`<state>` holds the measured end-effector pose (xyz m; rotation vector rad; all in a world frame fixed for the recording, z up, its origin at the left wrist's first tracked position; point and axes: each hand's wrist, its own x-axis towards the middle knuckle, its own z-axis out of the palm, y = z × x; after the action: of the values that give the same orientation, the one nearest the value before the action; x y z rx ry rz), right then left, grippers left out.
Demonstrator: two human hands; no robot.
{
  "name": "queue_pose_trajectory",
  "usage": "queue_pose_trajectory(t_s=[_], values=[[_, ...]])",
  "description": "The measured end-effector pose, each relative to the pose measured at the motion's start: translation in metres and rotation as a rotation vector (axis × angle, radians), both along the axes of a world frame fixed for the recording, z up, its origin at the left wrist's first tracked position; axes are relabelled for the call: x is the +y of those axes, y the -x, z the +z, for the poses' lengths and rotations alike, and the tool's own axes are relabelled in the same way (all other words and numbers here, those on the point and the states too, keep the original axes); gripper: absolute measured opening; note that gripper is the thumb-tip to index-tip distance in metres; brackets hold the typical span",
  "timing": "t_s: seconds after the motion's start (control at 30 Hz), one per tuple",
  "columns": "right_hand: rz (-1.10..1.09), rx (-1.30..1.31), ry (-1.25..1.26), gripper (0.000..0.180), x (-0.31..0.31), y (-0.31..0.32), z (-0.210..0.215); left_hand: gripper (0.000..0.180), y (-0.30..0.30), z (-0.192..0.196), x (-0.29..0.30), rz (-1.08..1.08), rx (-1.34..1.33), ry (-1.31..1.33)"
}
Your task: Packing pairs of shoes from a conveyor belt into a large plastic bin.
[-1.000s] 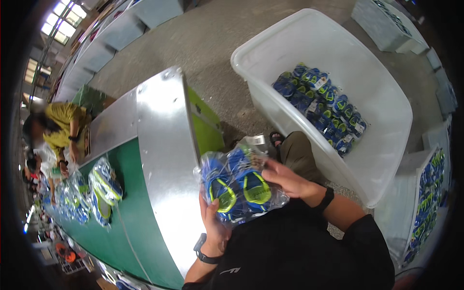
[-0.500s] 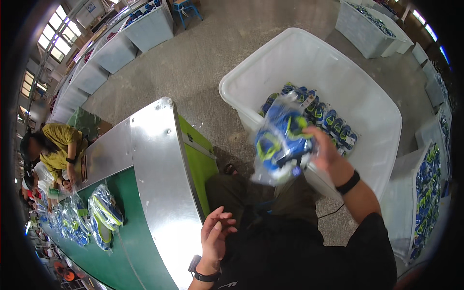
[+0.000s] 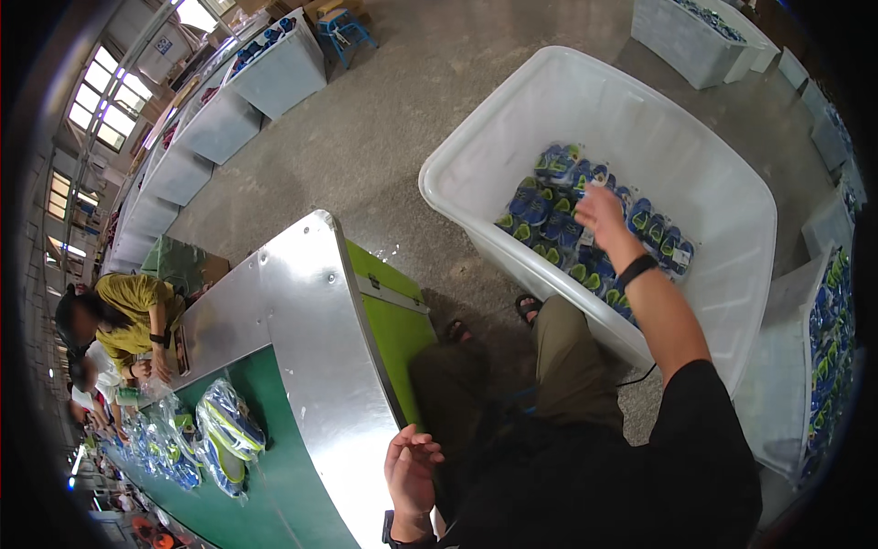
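Note:
My right hand (image 3: 599, 220) is over the white bin, fingers apart and empty. Below it, bagged blue-and-green shoes (image 3: 585, 261) lie in rows in the bin. One clear-bagged pair of shoes (image 3: 541, 203) rests on the left part of the pile, near my fingertips. My left hand (image 3: 412, 471) is beside the metal edge of the work table, fingers loosely bent and open, holding nothing. Closest to that hand on the table's green belt is another bagged pair of shoes (image 3: 229, 435).
The white bin (image 3: 750, 174) has high walls, ahead and to the right. The metal table edge (image 3: 306, 302) is at my left. Across it, a person in a yellow top (image 3: 137, 302) works with both hands. More bins (image 3: 283, 78) line the far left; a filled one (image 3: 786, 403) stands right.
My right hand has let go of the bagged shoes, which now lie in the bin, and has moved up over it. My left hand stays near the table edge.

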<state>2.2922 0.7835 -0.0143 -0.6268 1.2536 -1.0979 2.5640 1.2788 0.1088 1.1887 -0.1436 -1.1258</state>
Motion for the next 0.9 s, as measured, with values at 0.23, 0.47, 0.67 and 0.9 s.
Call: queue_pose_trajectory(t_s=[0.23,0.47,0.67,0.9], values=[[0.323,0.58,0.403,0.057,0.125,0.005,-0.038,0.042,-0.005,0.007,-0.007,-0.107,-0.007,-0.006],[0.512,1.064,0.738,0.056,0.182,0.007,0.013,0.04,-0.036,0.013,-0.014,-0.059,-0.205,-0.075],[0.505,1.055,0.92,0.062,0.179,-0.009,0.009,0.035,-0.096,0.034,-0.005,0.042,-0.574,-0.198],[0.47,1.227,0.833,0.064,0.184,-0.002,-0.017,0.05,-0.185,0.008,0.017,0.217,-1.275,-0.436]])
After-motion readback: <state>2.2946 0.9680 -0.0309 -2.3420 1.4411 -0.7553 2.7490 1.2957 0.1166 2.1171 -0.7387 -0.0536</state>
